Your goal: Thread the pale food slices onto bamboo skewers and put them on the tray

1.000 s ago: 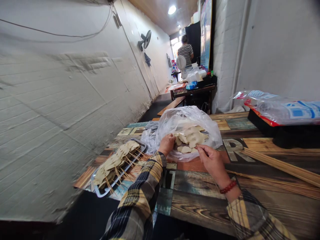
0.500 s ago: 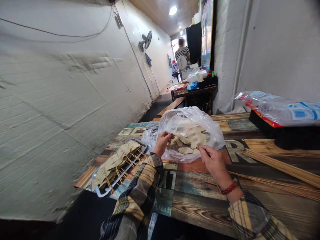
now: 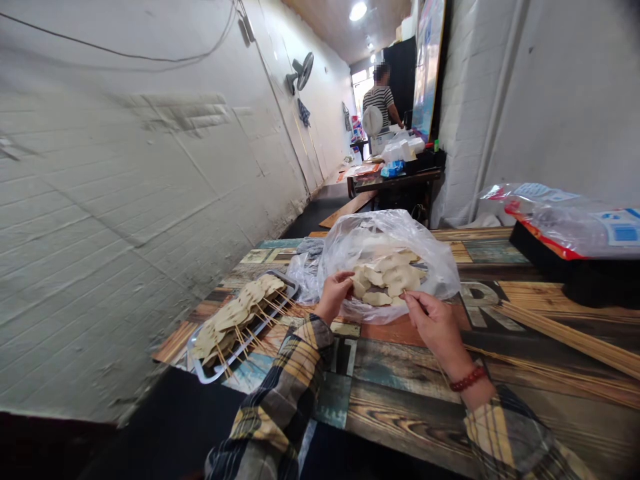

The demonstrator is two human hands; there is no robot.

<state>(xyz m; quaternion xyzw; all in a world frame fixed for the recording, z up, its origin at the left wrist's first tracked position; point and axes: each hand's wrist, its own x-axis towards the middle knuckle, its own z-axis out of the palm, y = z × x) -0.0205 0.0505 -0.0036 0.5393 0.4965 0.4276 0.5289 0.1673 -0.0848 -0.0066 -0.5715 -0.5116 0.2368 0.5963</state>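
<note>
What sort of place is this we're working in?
Probably a small snack shop or food-prep room: skewered flat pieces lie in a tray, bare sticks lie together on the table, and a plastic bag holds loose pieces.

We see beige pieces (image 3: 397,275) in the whitish bag (image 3: 439,257), 2 yellow-black-grey plaid sleeves (image 3: 283,387) in front of it, tan sticks (image 3: 570,339) right of it, a black-and-white striped shirt (image 3: 378,100) beyond.
</note>
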